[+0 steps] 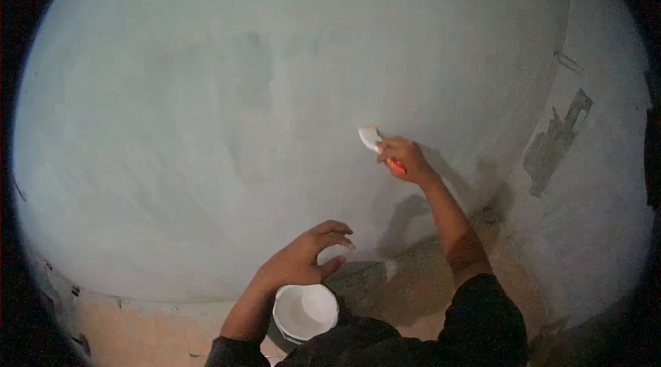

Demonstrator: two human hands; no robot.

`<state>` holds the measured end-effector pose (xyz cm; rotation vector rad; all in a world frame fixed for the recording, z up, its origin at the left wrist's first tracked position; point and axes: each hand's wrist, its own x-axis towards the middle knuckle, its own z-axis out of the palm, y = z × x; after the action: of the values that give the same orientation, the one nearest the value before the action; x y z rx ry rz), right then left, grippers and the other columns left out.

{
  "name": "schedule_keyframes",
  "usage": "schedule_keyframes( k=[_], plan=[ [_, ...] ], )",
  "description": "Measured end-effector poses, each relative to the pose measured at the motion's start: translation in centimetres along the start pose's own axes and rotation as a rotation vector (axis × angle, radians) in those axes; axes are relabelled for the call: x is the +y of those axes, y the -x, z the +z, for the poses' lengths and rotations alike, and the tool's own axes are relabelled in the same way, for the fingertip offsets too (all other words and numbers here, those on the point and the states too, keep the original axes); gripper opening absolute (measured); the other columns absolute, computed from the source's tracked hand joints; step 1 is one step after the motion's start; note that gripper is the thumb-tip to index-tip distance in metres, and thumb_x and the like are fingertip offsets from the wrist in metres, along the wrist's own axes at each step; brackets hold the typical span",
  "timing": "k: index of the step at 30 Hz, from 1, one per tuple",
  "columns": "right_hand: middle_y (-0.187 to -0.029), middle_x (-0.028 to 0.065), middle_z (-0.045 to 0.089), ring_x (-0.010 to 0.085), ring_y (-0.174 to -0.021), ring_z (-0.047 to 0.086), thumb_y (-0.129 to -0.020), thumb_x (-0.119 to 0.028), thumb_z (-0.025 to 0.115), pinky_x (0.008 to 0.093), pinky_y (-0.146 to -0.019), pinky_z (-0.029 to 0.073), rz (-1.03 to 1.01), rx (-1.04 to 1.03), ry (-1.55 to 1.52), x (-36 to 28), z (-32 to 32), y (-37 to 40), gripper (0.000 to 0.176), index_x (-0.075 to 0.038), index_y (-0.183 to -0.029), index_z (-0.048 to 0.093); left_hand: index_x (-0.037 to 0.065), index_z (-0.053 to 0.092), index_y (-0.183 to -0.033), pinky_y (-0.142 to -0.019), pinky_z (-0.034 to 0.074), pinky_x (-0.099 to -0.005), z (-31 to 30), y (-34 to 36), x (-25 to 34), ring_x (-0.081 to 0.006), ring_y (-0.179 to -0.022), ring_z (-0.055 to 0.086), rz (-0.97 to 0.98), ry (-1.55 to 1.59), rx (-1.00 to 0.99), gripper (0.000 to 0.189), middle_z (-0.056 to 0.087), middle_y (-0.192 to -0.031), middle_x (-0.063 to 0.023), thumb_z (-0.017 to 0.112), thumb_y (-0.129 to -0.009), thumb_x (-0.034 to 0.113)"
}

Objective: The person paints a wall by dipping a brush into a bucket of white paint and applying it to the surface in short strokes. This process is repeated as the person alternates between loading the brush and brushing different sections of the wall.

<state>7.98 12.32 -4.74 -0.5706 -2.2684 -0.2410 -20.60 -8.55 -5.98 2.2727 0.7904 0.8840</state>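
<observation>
My right hand (405,158) is closed around the orange-red handle of a paintbrush (370,135). Its white, paint-covered bristles point up and left against the pale wall (310,91). Lower down, my left hand (313,255) is held out with fingers apart and slightly curled, nothing in its grasp. Just below that hand is a round white bucket (305,312), white inside, partly overlapped by my wrist and dark shirt.
To the right the wall meets another wall at a corner, where a grey bare patch (556,143) shows in the paint. A tan tiled floor (138,332) runs along the wall's foot. Shadows of my arms fall on the wall at lower right.
</observation>
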Motion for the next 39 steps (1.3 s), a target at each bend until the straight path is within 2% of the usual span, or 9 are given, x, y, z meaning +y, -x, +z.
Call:
schedule_keyframes(
  k=[8,10,15,17,21,24,30,33,39],
  plan=[
    [-0.083,0.007,0.07,0.017,-0.077,0.066,-0.083,-0.005,0.07,0.0311,-0.064,0.054,0.79,-0.004,-0.582,-11.3,10.6,18.7,0.003,-0.003,-0.085,0.07,0.006,0.066,-0.11,-0.09,0.053,-0.039,8.0,8.2,-7.3,-0.0291,-0.115,0.058,-0.59,0.347,0.096,0.025,0.061,-0.121,-0.0124,0.066,-0.085,0.006],
    [-0.084,0.0069,0.07,0.0148,-0.071,0.067,-0.083,-0.009,0.073,0.0284,-0.053,0.054,1.54,-0.229,-0.738,-14.6,10.0,19.1,0.011,-0.003,-0.092,0.071,0.006,0.068,-0.107,-0.09,0.052,-0.0385,9.0,8.6,-8.8,-0.028,-0.109,0.061,-0.759,0.357,0.172,0.019,0.063,-0.117,-0.0123,0.066,-0.088,0.011],
    [-0.081,0.0096,0.068,0.0137,-0.064,0.066,-0.086,-0.018,0.074,0.0284,-0.049,0.054,1.685,-0.056,-1.038,-16.7,13.4,23.3,0.024,0.002,-0.096,0.066,0.005,0.067,-0.109,-0.089,0.051,-0.0379,8.2,7.5,-11.6,-0.0277,-0.108,0.061,-0.824,0.274,0.155,0.024,0.064,-0.112,-0.0157,0.066,-0.088,0.016],
    [-0.079,0.0083,0.067,0.0157,-0.063,0.066,-0.086,-0.02,0.073,0.0293,-0.053,0.057,1.928,-0.03,-1.099,-15.7,15.7,23.0,0.023,0.001,-0.09,0.064,0.004,0.067,-0.11,-0.088,0.051,-0.0372,7.3,6.9,-13.3,-0.0278,-0.109,0.061,-0.859,0.247,0.15,0.025,0.064,-0.114,-0.0162,0.065,-0.088,0.015],
    [-0.083,0.0135,0.066,0.0224,-0.072,0.068,-0.091,-0.022,0.068,0.0344,-0.066,0.062,1.962,0.001,-1.265,-14.8,18.9,22.5,0.027,0.003,-0.093,0.059,0.004,0.066,-0.111,-0.083,0.054,-0.036,5.5,5.0,-13.2,-0.0263,-0.109,0.061,-0.981,0.335,0.125,0.025,0.063,-0.114,-0.0166,0.064,-0.088,0.013],
    [-0.079,0.0153,0.064,0.0249,-0.061,0.066,-0.09,-0.019,0.068,0.0363,-0.062,0.063,2.06,0.039,-1.214,-14.9,20.6,20.9,0.028,0.007,-0.095,0.058,0.004,0.065,-0.113,-0.08,0.055,-0.0354,5.9,5.5,-14.4,-0.0248,-0.108,0.061,-0.919,0.31,0.088,0.025,0.063,-0.113,-0.0166,0.062,-0.089,0.011],
    [-0.105,0.0213,0.062,0.0292,-0.088,0.069,-0.092,-0.015,0.064,0.0397,-0.065,0.063,2.094,0.096,-1.236,-14.8,23.6,21.2,0.033,0.009,-0.112,0.055,0.002,0.066,-0.111,-0.08,0.053,-0.0358,6.4,4.8,-14.8,-0.0258,-0.1,0.063,-0.991,0.353,0.042,0.025,0.065,-0.107,-0.0171,0.061,-0.087,0.009],
    [-0.105,0.0225,0.063,0.029,-0.089,0.069,-0.092,-0.014,0.063,0.0393,-0.066,0.063,2.118,0.061,-1.193,-15.1,24.8,22.0,0.033,0.01,-0.112,0.055,0.002,0.066,-0.11,-0.08,0.052,-0.0368,7.3,5.5,-15.3,-0.0259,-0.098,0.064,-1.04,0.371,0.048,0.025,0.065,-0.105,-0.0164,0.061,-0.086,0.009],
    [-0.08,0.01,0.069,0.0188,-0.059,0.066,-0.089,-0.021,0.066,0.0309,-0.051,0.06,1.85,-0.19,-0.824,-16.1,29.6,25.4,0.021,-0.002,-0.098,0.069,0.003,0.065,-0.113,-0.082,0.053,-0.0374,7.5,6.7,-15.8,-0.0251,-0.103,0.063,-1.035,0.351,0.059,0.024,0.067,-0.107,-0.0154,0.058,-0.091,0.009]
  ],
)
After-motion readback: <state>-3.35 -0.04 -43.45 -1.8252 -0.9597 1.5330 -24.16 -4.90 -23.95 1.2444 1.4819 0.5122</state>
